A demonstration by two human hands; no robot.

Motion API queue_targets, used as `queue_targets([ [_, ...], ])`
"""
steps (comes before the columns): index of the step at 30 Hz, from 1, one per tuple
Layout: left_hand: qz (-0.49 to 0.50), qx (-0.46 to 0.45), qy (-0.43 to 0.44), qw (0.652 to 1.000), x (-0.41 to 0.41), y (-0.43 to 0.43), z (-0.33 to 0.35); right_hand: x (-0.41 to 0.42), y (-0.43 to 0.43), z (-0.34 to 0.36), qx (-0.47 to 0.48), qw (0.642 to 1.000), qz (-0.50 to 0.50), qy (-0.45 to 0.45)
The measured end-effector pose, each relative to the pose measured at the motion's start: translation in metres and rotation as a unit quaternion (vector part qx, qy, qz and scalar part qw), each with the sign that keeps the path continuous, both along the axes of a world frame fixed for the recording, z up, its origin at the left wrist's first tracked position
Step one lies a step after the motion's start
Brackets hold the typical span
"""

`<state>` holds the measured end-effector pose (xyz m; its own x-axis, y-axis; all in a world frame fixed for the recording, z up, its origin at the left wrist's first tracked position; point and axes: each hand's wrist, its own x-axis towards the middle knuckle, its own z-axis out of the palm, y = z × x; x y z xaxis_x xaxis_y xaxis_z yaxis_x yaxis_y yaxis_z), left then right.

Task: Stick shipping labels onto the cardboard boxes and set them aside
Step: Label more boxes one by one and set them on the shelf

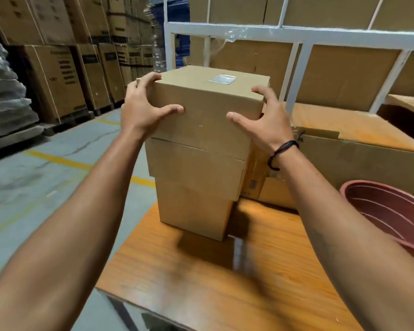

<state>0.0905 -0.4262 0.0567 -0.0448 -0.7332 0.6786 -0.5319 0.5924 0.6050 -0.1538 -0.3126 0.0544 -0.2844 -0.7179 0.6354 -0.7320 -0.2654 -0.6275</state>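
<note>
Stacked cartons (58,75) are filling the upper left of the frame, while at centre I am gripping the top cardboard box (206,108), its label (221,79) showing on the lid. My left hand (144,108) is curling round its left corner and my right hand (261,115) round its right. It is sitting on two more boxes (194,168) on the wooden table (225,271), with a red tub (392,211) lying at the right edge.

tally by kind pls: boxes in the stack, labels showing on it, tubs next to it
boxes in the stack: 3
labels showing: 1, on the top box
reddish tubs: 1
total: 5
</note>
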Motion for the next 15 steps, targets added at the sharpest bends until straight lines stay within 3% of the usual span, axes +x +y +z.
queue_targets([
  [8,-0.097,-0.053,-0.016,0.994,-0.029,0.107,-0.002,-0.015,0.158,-0.005,0.004,0.996,-0.092,-0.014],
  [15,-0.182,-0.055,-0.033,0.981,-0.065,0.196,-0.052,-0.027,0.274,-0.069,0.033,0.981,-0.188,-0.031],
])
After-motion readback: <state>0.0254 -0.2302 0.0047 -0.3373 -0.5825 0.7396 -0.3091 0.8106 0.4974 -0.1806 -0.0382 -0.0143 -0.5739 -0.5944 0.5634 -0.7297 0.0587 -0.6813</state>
